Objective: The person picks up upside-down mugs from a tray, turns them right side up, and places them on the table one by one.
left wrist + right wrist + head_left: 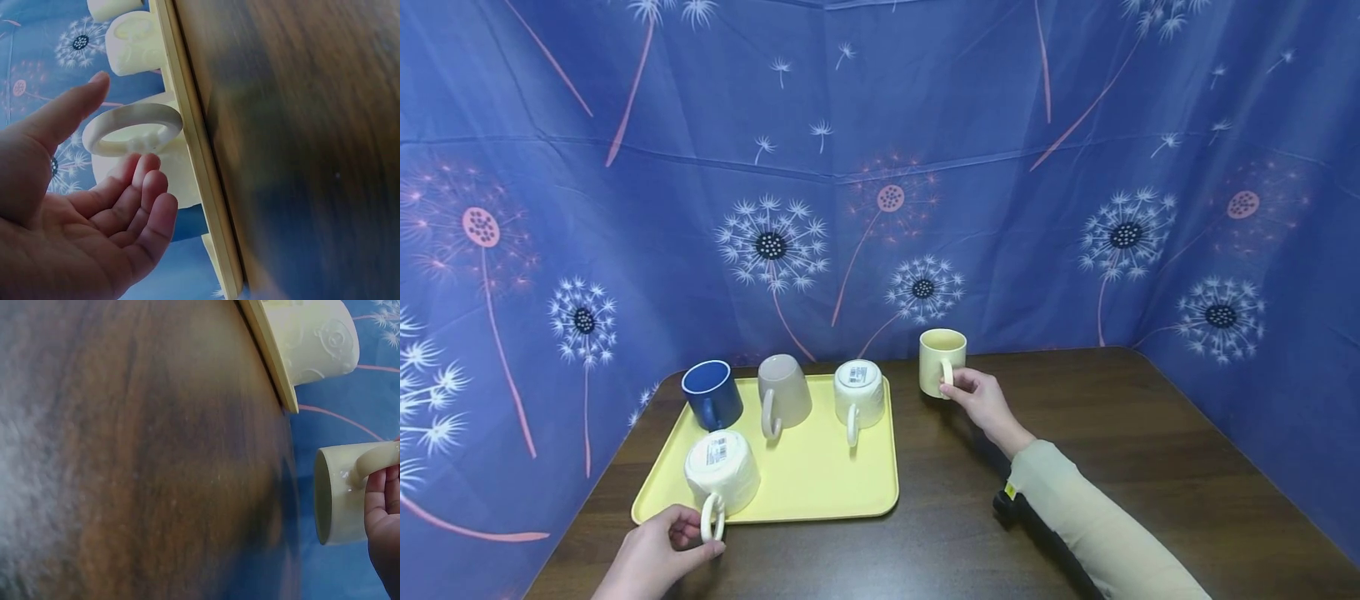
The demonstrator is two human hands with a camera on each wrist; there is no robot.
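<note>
My right hand (988, 407) pinches the handle of a pale yellow mug (931, 367), which stands upright, mouth up. In the right wrist view the mug's underside shows, so it is off the table. At the tray's front left corner, a white mug (724, 468) sits upside down with its handle towards me. My left hand (658, 550) is beside that handle, thumb apart from it and fingers loosely bent near it; whether a fingertip touches the handle I cannot tell. In the left wrist view, the thumb and fingers (134, 206) lie on either side of the handle.
A yellow tray (820, 492) lies on the dark wooden table (970, 517). Along its back stand a blue mug (722, 404), mouth up, a grey mug (790, 400), upside down, and another white mug (865, 404), upside down. A blue dandelion-print cloth (1000, 250) hangs behind the table.
</note>
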